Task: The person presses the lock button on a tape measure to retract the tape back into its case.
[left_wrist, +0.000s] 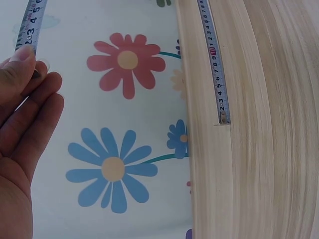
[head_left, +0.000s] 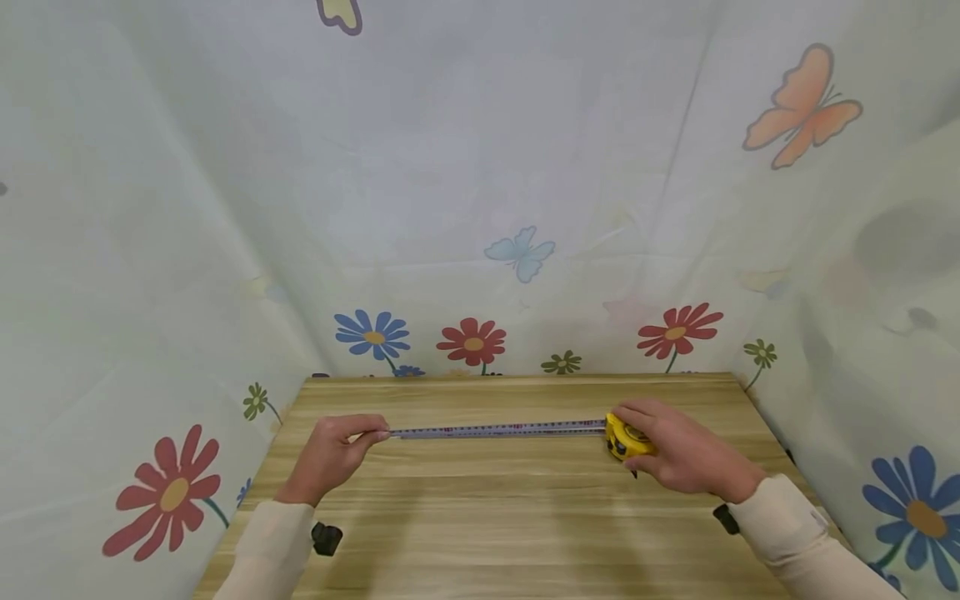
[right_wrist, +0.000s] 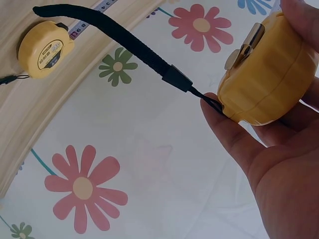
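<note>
My left hand [head_left: 341,450] pinches the end of a drawn-out tape blade [left_wrist: 31,22] between thumb and forefinger. The blade runs across to a yellow tape measure [right_wrist: 274,69], which my right hand [head_left: 678,446] grips by its case. From that case hangs a black wrist strap [right_wrist: 124,35]. Below, a second yellow tape measure [right_wrist: 45,50] lies on the wooden table with its own blade [left_wrist: 215,59] stretched out to the left. Seen from the head, the held blade nearly lines up with the lying one, and the two cases overlap.
The wooden table [head_left: 487,517] has its far edge against a pale cloth backdrop [head_left: 450,150] printed with flowers and butterflies. Cloth also hangs at both sides. A small black device [head_left: 326,539] sits at the left wrist, another [head_left: 726,518] at the right.
</note>
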